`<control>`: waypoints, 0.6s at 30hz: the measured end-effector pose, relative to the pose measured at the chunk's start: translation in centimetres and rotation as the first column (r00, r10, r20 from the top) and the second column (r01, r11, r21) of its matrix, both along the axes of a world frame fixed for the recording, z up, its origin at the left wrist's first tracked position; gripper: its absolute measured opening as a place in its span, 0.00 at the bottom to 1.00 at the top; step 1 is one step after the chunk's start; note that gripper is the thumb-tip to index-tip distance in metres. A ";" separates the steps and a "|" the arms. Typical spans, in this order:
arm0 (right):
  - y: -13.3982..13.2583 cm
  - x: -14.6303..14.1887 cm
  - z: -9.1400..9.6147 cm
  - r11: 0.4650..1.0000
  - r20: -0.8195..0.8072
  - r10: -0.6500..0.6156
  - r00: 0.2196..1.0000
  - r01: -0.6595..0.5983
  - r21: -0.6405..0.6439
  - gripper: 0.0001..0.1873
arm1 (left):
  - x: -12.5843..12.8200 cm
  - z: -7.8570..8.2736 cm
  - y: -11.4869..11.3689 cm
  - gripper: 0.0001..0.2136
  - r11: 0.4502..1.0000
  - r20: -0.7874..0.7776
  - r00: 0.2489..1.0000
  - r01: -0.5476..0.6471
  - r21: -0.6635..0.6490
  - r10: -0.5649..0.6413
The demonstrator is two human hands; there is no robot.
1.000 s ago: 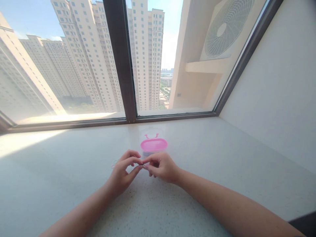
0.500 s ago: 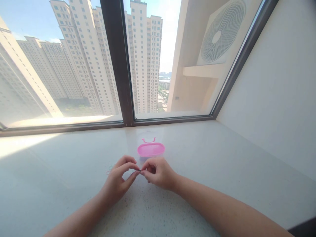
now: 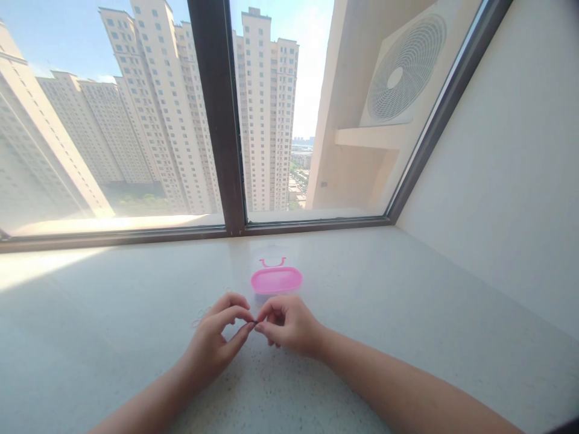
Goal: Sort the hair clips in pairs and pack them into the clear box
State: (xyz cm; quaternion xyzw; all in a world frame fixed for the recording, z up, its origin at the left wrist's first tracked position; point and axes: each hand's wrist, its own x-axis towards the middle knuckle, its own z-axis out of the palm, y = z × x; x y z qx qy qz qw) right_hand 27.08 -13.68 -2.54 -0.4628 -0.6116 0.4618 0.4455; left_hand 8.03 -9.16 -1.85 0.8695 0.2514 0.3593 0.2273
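My left hand [image 3: 216, 345] and my right hand [image 3: 288, 325] meet fingertip to fingertip just above the pale speckled sill [image 3: 113, 337]. Both pinch a tiny dark thing [image 3: 254, 322] between thumb and forefinger; it is too small to name. Just beyond the hands sits a small box with a pink lid [image 3: 276, 279] and a pink clasp on a clear part behind it. A faint thin loop [image 3: 198, 318] lies on the sill to the left of my left hand.
A wide window with a dark frame [image 3: 221, 120] runs along the far edge of the sill. A white wall [image 3: 506, 181] closes the right side. Outside are tall buildings and an air-conditioner unit [image 3: 402, 66].
Both hands have stayed pinched together. They and the pink box sit slightly lower in the picture as the camera tilted up a little.
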 end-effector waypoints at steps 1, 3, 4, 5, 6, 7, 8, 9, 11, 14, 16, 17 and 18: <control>0.0 0.0 0.0 1.000 -0.013 0.005 1.000 -0.005 -0.006 0.13 | 0.0 0.0 0.0 0.06 1.000 0.000 1.000 0.008 -0.005 -0.008; 0.0 0.1 0.0 1.000 -0.038 0.017 0.999 -0.018 -0.018 0.15 | 0.1 0.1 0.0 0.06 1.000 0.005 1.000 0.024 -0.016 -0.024; 0.0 0.1 0.0 0.999 -0.049 0.023 0.999 -0.024 -0.024 0.15 | 0.1 0.1 0.0 0.05 0.999 0.010 0.999 0.031 -0.021 -0.030; 0.0 0.2 0.0 0.999 -0.058 0.028 0.998 -0.029 -0.028 0.15 | 0.1 0.1 -0.1 0.05 0.999 0.017 0.999 0.036 -0.025 -0.036; 0.0 0.2 0.0 0.999 -0.064 0.030 0.998 -0.032 -0.030 0.15 | 0.1 0.2 -0.1 0.05 0.999 0.024 0.999 0.041 -0.029 -0.041; 0.0 0.2 0.1 0.999 -0.066 0.031 0.997 -0.033 -0.031 0.15 | 0.1 0.2 -0.1 0.05 0.998 0.030 0.998 0.047 -0.030 -0.046; 0.0 0.2 0.1 0.999 -0.068 0.032 0.997 -0.034 -0.030 0.15 | 0.1 0.3 -0.1 0.06 0.998 0.033 0.998 0.051 -0.031 -0.050; 0.0 0.2 0.1 0.999 -0.068 0.034 0.997 -0.036 -0.027 0.15 | 0.1 0.3 -0.2 0.06 0.998 0.036 0.998 0.054 -0.031 -0.052; 0.0 0.2 0.1 0.999 -0.065 0.040 0.997 -0.041 -0.023 0.14 | 0.1 0.4 -0.2 0.06 0.998 0.042 0.998 0.054 -0.029 -0.052; -0.1 0.3 0.1 0.998 -0.058 0.051 0.997 -0.052 -0.019 0.14 | 0.1 0.4 -0.2 0.06 0.998 0.050 0.998 0.050 -0.033 -0.048; 0.0 0.4 0.1 0.998 -0.054 0.061 0.997 -0.062 -0.010 0.15 | 0.1 0.4 -0.2 0.07 0.998 0.053 0.998 0.049 -0.042 -0.046; 0.0 0.4 0.1 0.998 -0.054 0.070 0.996 -0.070 -0.005 0.16 | 0.1 0.4 -0.2 0.07 0.998 0.054 0.997 0.049 -0.045 -0.046; 0.0 0.4 0.1 0.997 -0.055 0.079 0.995 -0.079 -0.001 0.16 | 0.1 0.4 -0.2 0.07 0.998 0.056 0.997 0.050 -0.050 -0.047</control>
